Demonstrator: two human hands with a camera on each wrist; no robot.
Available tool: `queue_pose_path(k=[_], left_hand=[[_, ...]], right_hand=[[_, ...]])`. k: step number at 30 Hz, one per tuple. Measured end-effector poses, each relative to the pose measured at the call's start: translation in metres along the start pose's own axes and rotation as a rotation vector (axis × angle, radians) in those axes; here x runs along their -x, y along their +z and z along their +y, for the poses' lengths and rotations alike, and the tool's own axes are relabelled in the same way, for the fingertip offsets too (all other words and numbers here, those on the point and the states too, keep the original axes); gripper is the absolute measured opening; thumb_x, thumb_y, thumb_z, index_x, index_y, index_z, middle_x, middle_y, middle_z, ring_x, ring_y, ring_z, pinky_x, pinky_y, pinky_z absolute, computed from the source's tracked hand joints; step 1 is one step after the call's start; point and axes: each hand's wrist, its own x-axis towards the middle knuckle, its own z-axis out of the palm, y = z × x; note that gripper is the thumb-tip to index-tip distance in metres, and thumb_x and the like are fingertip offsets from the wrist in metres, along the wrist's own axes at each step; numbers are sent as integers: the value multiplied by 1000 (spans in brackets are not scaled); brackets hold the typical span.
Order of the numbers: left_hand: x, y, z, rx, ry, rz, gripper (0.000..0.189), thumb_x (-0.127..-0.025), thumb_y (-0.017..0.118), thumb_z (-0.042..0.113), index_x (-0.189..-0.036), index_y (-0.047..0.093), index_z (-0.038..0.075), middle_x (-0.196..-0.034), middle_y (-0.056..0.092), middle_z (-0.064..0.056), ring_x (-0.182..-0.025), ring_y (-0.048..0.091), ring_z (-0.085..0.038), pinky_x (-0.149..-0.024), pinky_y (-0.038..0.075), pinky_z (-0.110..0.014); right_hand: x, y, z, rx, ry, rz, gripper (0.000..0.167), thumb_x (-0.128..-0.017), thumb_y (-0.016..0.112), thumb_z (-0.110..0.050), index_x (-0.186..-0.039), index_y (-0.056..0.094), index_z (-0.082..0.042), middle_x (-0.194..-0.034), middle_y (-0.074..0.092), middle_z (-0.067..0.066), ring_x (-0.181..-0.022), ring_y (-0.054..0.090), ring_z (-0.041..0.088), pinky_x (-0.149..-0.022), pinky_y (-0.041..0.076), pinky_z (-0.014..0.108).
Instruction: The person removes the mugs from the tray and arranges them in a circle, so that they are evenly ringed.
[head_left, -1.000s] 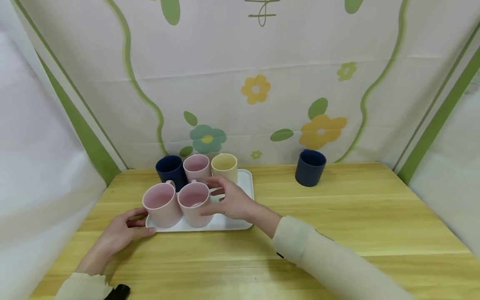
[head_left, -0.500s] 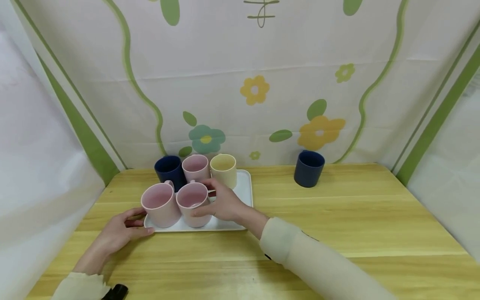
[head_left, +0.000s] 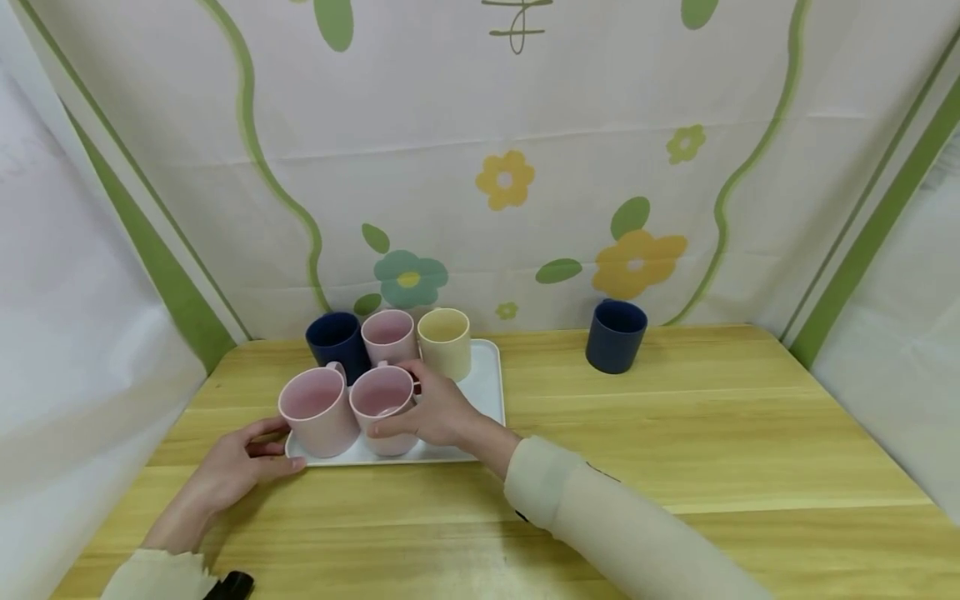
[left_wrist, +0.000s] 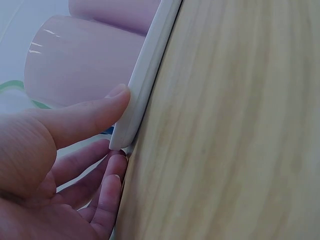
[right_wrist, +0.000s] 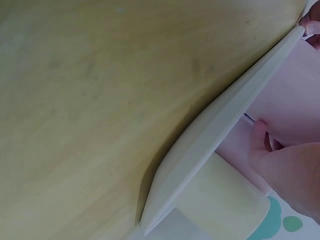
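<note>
My right hand (head_left: 438, 412) grips the front-right pink mug (head_left: 390, 445), thumb across its front and fingers behind it. This mug stands upright on a white tray (head_left: 489, 385). At the tray's front-left corner, my left hand (head_left: 232, 468) holds the edge; in the left wrist view its thumb (left_wrist: 102, 111) presses the rim and its fingers curl at the corner. A second pink mug (head_left: 322, 425) stands on the tray beside the left hand. Behind these two are a navy mug (head_left: 341, 346), another pink mug (head_left: 390, 333) and a pale yellow mug (head_left: 447, 354).
A separate navy mug (head_left: 615, 342) stands on the wooden table (head_left: 712, 433) at the back right. Behind the table hangs a white curtain (head_left: 420, 125) with flower prints, and white cloth also closes in both sides.
My right hand has moved left, from beside the front-right pink mug to a closed hold around it. The left hand has stayed at the tray corner. The view has shifted slightly.
</note>
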Motion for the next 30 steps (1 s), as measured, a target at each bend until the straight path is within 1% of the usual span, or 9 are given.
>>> queue_pose_path(k=[7, 10, 13, 16, 21, 26, 30], left_hand=[[-1, 1, -2, -9, 4, -1, 88, -90, 87, 36, -156, 46, -5, -150, 58, -28, -111, 66, -13, -82, 53, -16], [0, 1, -2, -7, 9, -2, 88, -90, 87, 35, -156, 46, -5, -149, 59, -28, -108, 66, -9, -83, 53, -16], [1, 1, -3, -6, 18, 0, 87, -89, 87, 35, -156, 46, -5, -147, 61, -27, -105, 65, -3, -83, 52, -16], [1, 1, -3, -5, 22, 0, 87, -90, 87, 34, -156, 46, -5, -147, 61, -28, -102, 64, 0, -82, 53, -16], [-1, 0, -4, 3, 16, -2, 88, -90, 87, 34, -156, 46, -6, -147, 61, -28, -101, 63, 0, -82, 54, -17], [-2, 0, -3, -1, 14, 1, 88, -90, 87, 34, -156, 46, -6, -145, 62, -27, -102, 63, -1, -82, 53, -16], [-2, 1, -3, -6, 11, 0, 88, -90, 87, 34, -156, 45, -6, -144, 62, -27, -103, 63, -2, -82, 53, -16]], right_hand=[[1, 0, 3, 18, -6, 11, 82, -74, 99, -32, -145, 58, -27, -129, 67, -8, -118, 62, 14, -100, 52, 30], [2, -4, 3, 21, -11, 8, 81, -75, 99, -33, -145, 58, -28, -128, 68, -8, -118, 62, 15, -99, 52, 30], [5, -10, 3, 37, -20, 11, 83, -75, 99, -35, -146, 58, -28, -129, 68, -8, -122, 63, 18, -100, 52, 32], [9, -18, 1, 46, -40, 17, 83, -74, 99, -34, -147, 58, -27, -131, 69, -6, -125, 63, 20, -103, 52, 35], [15, -34, -2, 49, -76, 21, 82, -74, 99, -33, -146, 59, -25, -131, 70, -5, -124, 63, 21, -104, 52, 39], [21, -54, -3, 55, -99, 32, 82, -75, 99, -30, -146, 59, -23, -131, 69, -1, -122, 63, 24, -100, 54, 38], [27, -70, -3, 18, -90, 48, 78, -75, 99, -27, -143, 61, -25, -132, 68, 1, -121, 65, 25, -95, 57, 36]])
